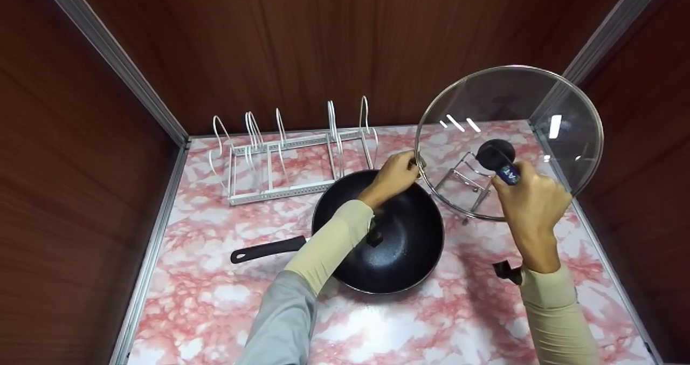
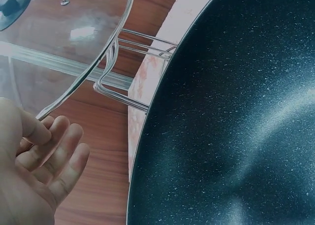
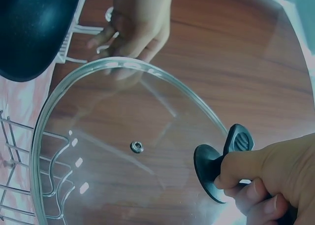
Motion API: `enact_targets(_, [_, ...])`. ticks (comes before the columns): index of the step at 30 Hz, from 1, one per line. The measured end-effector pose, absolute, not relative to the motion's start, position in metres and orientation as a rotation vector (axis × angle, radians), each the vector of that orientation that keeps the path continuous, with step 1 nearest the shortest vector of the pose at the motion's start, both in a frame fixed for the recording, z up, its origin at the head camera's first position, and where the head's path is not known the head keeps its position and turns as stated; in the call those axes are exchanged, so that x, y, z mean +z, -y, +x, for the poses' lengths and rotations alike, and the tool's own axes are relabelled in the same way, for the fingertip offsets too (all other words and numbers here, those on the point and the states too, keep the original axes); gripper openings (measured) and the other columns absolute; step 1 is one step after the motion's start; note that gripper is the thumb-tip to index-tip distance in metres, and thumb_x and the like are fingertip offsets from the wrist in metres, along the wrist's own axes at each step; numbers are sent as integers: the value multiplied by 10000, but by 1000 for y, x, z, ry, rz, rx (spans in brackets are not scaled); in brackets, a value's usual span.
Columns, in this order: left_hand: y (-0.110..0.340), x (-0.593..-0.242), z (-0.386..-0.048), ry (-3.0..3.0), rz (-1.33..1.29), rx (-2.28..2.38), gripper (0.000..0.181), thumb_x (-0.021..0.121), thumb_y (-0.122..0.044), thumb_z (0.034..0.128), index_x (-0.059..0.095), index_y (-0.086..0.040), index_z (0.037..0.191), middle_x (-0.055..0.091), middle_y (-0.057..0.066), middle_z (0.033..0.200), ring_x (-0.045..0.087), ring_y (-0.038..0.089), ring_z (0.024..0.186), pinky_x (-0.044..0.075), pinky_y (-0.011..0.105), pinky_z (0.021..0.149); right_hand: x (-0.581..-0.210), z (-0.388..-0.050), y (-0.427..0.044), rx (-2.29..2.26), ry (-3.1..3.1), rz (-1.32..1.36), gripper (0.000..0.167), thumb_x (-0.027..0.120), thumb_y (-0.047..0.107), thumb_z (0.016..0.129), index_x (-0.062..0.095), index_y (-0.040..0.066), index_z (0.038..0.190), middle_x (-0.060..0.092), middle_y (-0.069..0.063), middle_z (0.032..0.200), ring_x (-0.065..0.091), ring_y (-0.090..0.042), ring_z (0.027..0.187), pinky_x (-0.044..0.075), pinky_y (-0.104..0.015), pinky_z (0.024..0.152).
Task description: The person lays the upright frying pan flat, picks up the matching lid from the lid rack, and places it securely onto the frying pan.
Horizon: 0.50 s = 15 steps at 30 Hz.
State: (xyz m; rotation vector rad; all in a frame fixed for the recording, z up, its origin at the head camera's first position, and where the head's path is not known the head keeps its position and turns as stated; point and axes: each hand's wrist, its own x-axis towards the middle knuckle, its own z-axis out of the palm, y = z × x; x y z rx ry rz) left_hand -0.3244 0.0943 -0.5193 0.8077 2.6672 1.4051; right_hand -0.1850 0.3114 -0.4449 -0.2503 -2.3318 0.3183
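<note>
A large round glass lid with a metal rim is held up tilted above the right side of the table. My right hand grips its black handle, fingers curled around it. At the lid's left edge, my left hand pinches the rim between thumb and forefinger, the other fingers loosely bent, as the left wrist view shows. Beneath my left forearm lies a black frying pan, open side up, its long handle pointing left. The forearm covers part of the pan.
A white wire rack with upright loops stands at the back left, behind the pan. Through the glass, a small metal wire stand shows on the table. Brown wood-grain panels enclose the pink-and-white marbled tabletop at the back and sides.
</note>
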Motion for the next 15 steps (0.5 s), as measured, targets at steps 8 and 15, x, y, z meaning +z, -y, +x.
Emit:
enact_targets(8, [-89, -516, -320, -2644, 841, 1418, 208, 545, 17, 1007, 743, 11, 1069, 766, 101, 978, 657, 124, 879, 524, 206, 836, -446, -187, -316, 291, 2280, -223, 206, 768, 203, 814, 693, 31, 897, 628, -300, 607, 565, -566, 518, 373, -631, 458])
enact_targets(15, [-83, -511, -316, -2604, 877, 1449, 226, 533, 29, 1015, 748, 19, 1085, 768, 115, 1035, 679, 150, 927, 532, 202, 867, -445, -185, -319, 311, 2289, -221, 184, 736, 198, 823, 702, 53, 930, 662, -308, 658, 593, -606, 569, 396, -671, 475])
